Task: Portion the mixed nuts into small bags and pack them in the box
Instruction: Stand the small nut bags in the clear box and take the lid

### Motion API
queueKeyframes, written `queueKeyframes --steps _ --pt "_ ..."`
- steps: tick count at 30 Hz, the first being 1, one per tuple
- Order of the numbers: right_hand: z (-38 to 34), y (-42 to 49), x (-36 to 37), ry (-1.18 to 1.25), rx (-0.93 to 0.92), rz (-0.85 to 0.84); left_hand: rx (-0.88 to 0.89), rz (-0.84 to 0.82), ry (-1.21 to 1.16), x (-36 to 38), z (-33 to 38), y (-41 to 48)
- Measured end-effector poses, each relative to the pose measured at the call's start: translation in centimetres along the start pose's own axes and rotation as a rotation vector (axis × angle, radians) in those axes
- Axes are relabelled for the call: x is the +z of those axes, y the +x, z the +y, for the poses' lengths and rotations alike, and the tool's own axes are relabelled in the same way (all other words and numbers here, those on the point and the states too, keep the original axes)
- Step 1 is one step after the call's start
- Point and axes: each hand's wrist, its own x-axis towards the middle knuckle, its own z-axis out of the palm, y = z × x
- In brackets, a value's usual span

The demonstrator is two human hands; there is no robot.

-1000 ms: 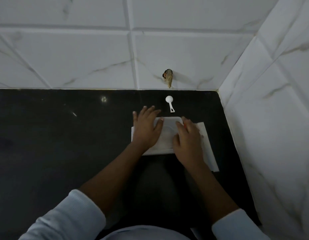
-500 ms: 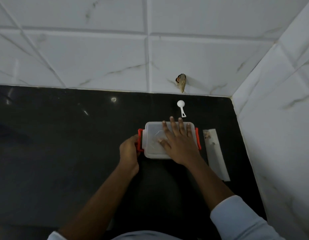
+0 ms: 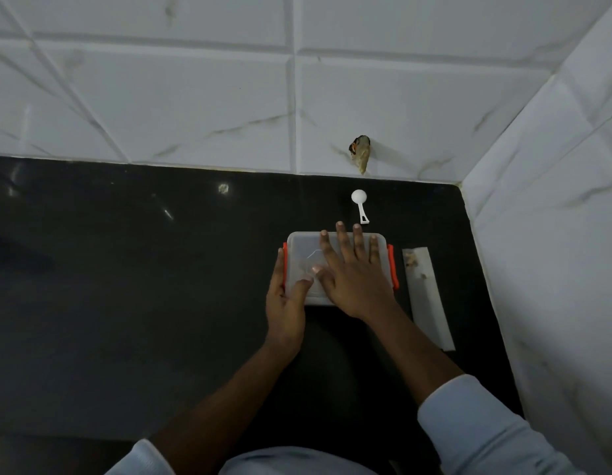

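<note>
A translucent plastic box (image 3: 301, 255) with orange-red side clips stands with its lid on, on the black counter. My right hand (image 3: 352, 275) lies flat on the lid, fingers straight and spread. My left hand (image 3: 285, 310) sits at the box's left side: the thumb rests on the lid and the fingers lie straight along the left clip. What is inside shows only as a faint brownish blur through the lid. A few nut crumbs lie on the white paper strip (image 3: 428, 303) to the right of the box.
A small white scoop (image 3: 360, 204) lies just behind the box. A brownish object (image 3: 361, 154) sits against the tiled back wall. A tiled side wall (image 3: 544, 269) bounds the counter (image 3: 126, 286) on the right.
The box now stands to the left of the white paper rather than on it. My right hand has flattened on the lid. My left hand went from the lid to the left clip.
</note>
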Motion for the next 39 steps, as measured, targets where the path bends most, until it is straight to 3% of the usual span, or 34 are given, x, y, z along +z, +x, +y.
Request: queueKeyframes --steps 4,6,8,10,12,15,19,27,39 --pt "-0.1 0.0 -0.2 0.029 0.015 0.015 0.016 0.005 0.066 -0.4 0.1 0.1" --pt "-0.1 -0.2 -0.4 0.154 0.013 0.097 0.027 0.067 0.062 -0.4 -0.1 0.4" --pt "0.1 -1.3 -0.7 0.402 0.008 0.383 0.038 0.120 0.058 -0.2 0.1 0.7" --pt "0.8 -2.7 -0.3 0.497 0.104 0.692 0.040 0.118 0.043 0.0 0.3 1.0" --pt "1.7 -4.1 0.3 0.588 0.333 0.790 0.025 0.089 0.039 -0.2 0.4 1.4" --pt "2.0 -5.4 1.0 0.935 0.651 0.665 -0.021 0.037 0.026 -0.4 0.5 2.1" --pt "1.0 -6.1 1.9 1.330 0.548 0.496 -0.068 -0.005 -0.017 -0.4 0.5 2.7" --pt "-0.7 -2.8 0.2 1.522 0.512 0.577 -0.026 0.044 0.052 -1.2 1.8 5.9" --pt "-1.4 8.4 -1.6 1.568 0.459 0.584 0.034 0.096 0.050 -2.5 5.4 16.9"
